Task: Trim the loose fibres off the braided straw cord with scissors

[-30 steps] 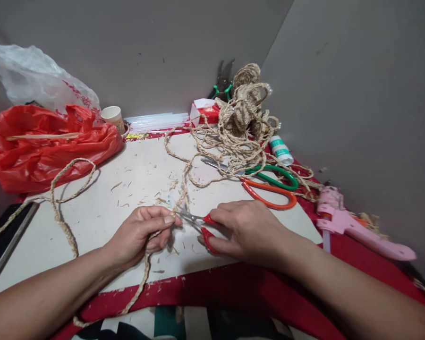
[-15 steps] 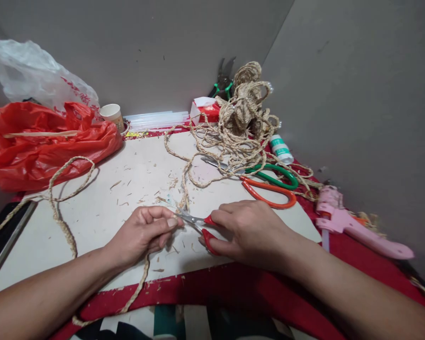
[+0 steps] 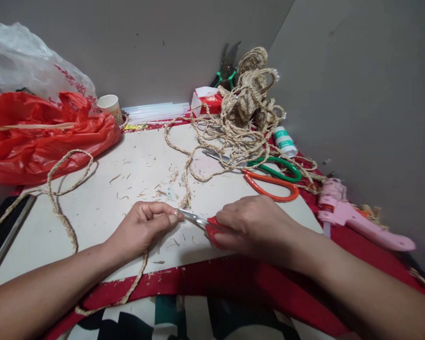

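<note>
My left hand (image 3: pixel 150 224) pinches the end of a braided straw rope (image 3: pixel 138 283), whose length runs down under the wrist, over the front edge and back up at the left. In my right hand (image 3: pixel 246 222) is a pair of small red-handled scissors (image 3: pixel 196 218), fingers in the loops and blades closed. Their tips touch the rope end at my left fingertips. Just beyond the tips lies the end of another straw rope (image 3: pixel 186 198), apart from my hand. It leads back to a large tangled rope bundle (image 3: pixel 246 108).
Large scissors (image 3: pixel 272 184) with green and orange handles lie under rope strands. A pink glue gun (image 3: pixel 357 219) is at right, a red plastic bag (image 3: pixel 49 137) at left. Behind stand a paper cup (image 3: pixel 109 104), clear glue sticks (image 3: pixel 156 113) and pruning shears (image 3: pixel 227 71). Straw scraps litter the white board (image 3: pixel 120 165).
The red scissors' blades and handles have closed at the rope end. The other rope's end now lies separate, just beyond the blade tips. The view has shifted slightly.
</note>
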The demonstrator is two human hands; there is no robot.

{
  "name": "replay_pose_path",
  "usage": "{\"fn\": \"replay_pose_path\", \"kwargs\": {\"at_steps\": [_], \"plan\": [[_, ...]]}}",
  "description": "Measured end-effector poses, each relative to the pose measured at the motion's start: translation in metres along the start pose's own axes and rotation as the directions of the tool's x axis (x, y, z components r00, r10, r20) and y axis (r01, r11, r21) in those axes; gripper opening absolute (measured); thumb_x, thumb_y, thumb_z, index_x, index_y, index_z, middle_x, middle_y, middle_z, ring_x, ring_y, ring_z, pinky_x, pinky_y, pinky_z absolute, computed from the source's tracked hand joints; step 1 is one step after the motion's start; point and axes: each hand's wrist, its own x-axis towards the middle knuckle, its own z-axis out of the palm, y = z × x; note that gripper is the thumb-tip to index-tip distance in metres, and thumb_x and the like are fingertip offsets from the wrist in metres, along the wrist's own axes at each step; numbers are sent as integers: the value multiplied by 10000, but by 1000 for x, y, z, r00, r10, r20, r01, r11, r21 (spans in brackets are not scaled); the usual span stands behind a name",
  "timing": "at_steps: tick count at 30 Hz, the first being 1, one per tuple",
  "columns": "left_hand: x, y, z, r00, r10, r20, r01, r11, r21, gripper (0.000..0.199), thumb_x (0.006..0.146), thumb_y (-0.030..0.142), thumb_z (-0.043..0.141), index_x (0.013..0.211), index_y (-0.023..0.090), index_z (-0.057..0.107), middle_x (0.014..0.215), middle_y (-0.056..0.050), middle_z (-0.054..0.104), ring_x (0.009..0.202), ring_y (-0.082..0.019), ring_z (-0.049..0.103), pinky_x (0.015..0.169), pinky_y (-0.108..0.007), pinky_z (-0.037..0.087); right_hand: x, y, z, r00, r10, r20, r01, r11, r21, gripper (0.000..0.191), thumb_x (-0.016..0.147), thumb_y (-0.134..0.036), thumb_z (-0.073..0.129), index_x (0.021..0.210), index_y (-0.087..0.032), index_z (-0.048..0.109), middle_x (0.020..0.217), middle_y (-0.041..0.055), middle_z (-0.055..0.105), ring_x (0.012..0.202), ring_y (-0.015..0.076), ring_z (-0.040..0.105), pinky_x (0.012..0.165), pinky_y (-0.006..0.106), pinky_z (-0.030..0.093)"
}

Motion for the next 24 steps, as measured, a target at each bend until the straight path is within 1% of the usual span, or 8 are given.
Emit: {"fn": "replay_pose_path", "kwargs": {"at_steps": [2,4,7,10,13,16,21,24], "plan": [[0,1,0,1000,3,3,-3,1000,-12,138,734,258,707,767,124,716,539,4,582,436,-48,367,429,-181,237,-1,1,0,1000,-9,3,9,999,33,230,814,-282,566,609,-194,621,571,4,628,504,113,492,521,288,171],[-1,1,1,1000,8,12,-8,1000,-18,139,739,256,704,776,123,717,477,36,511,410,-37,312,423,-181,227,-2,3,1,1000,-25,-10,26,998,61,255,834,-273,544,603,-189,612,565,1,618,494,105,470,518,286,165],[0,1,0,1000,18,20,-17,1000,-24,162,747,271,705,804,121,716,419,75,395,388,-26,220,404,-181,171,-2,5,3,998,-37,-47,41,995,93,278,840,-272,525,585,-185,595,547,-3,597,484,101,446,515,283,170],[2,0,-2,999,33,33,-31,999,-44,193,772,302,690,839,122,701,413,86,331,393,-31,197,401,-188,122,-1,7,4,995,-22,-95,34,991,128,260,821,-273,523,587,-186,595,550,3,589,500,108,453,520,272,198],[4,-2,-5,996,59,68,-52,994,-99,195,809,304,659,885,126,681,433,86,326,401,-34,206,405,-191,122,0,7,3,991,1,-137,23,984,175,246,816,-304,525,616,-182,603,582,11,594,527,115,473,524,262,224],[6,-1,-7,993,65,100,-50,988,-143,192,838,295,630,936,132,660,443,95,313,393,-28,177,400,-189,111,1,7,2,990,26,-135,1,980,197,250,824,-330,525,644,-179,607,600,12,597,526,114,475,524,255,231],[6,1,-7,990,77,122,-53,981,-187,157,842,284,623,908,142,629,455,85,372,386,-29,210,403,-190,131,1,7,3,994,36,-106,-20,989,145,237,812,-339,543,647,-184,615,591,11,603,529,118,491,525,260,217],[7,1,-7,988,89,128,-63,979,-193,155,843,287,620,896,141,621,451,84,379,387,-32,214,407,-190,150,2,6,3,994,36,-102,-24,993,115,244,811,-342,539,644,-184,619,589,12,605,525,118,490,525,266,202]]}}
